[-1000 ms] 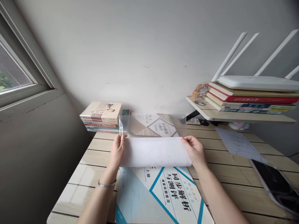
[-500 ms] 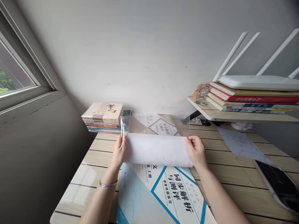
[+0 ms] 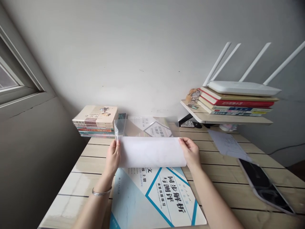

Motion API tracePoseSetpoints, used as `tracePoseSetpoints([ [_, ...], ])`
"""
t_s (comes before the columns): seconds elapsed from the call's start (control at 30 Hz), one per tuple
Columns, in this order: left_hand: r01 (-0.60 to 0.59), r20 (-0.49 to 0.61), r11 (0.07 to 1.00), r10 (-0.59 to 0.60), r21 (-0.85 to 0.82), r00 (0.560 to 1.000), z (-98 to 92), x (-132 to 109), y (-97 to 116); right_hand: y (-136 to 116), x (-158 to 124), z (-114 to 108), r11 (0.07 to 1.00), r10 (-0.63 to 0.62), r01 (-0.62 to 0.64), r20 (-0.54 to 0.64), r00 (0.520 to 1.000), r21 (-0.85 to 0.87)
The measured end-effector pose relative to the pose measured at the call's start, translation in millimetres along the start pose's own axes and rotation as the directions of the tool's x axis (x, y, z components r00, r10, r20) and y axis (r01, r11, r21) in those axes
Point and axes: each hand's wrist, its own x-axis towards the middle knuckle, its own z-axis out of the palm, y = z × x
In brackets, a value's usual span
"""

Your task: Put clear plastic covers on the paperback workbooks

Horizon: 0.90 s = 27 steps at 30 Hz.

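Note:
Both hands hold up a white sheet [image 3: 152, 152] with a clear plastic film [image 3: 120, 126] rising above its top edge. At the sheet's left end, my left hand [image 3: 113, 156] is closed on it, thumb in front. My right hand [image 3: 190, 151] pinches the upper right corner. Below the sheet lies a blue and white book [image 3: 133, 200], its upper part hidden. Through the film, a similar printed cover [image 3: 158, 127] shows at the table's back.
The slatted table [image 3: 78, 176] bears a book stack [image 3: 95, 119] at back left. On the right are a loose paper [image 3: 227, 144] and a dark phone [image 3: 264, 184]. A raised shelf [image 3: 228, 118] carries books [image 3: 240, 103] and a white router [image 3: 243, 87].
The view has turned somewhat right, so the table items, hands and sheet appear further left. More of the router and phone shows. Both hands keep their hold on the sheet.

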Motion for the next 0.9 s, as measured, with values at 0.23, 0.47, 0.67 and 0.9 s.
tracePoseSetpoints([
  [0.23,0.022,-0.03,0.999,-0.023,-0.045,0.999,0.2,0,3,-4,1,-6,0.99,0.139,-0.139,0.127,0.982,-0.013],
  [0.47,0.003,-0.029,0.999,-0.004,-0.043,1.0,-0.4,0,-1,-10,3,-8,0.988,0.156,-0.15,0.158,0.975,-0.046],
  [0.67,0.015,-0.008,0.998,-0.015,-0.054,1.0,-0.8,1,-2,-3,0,1,0.994,0.067,-0.061,0.067,0.996,-0.09],
  [0.9,-0.012,-0.035,0.999,0.011,-0.03,0.999,-0.2,2,-6,-3,-1,1,0.994,0.088,-0.081,0.108,0.99,-0.067],
])
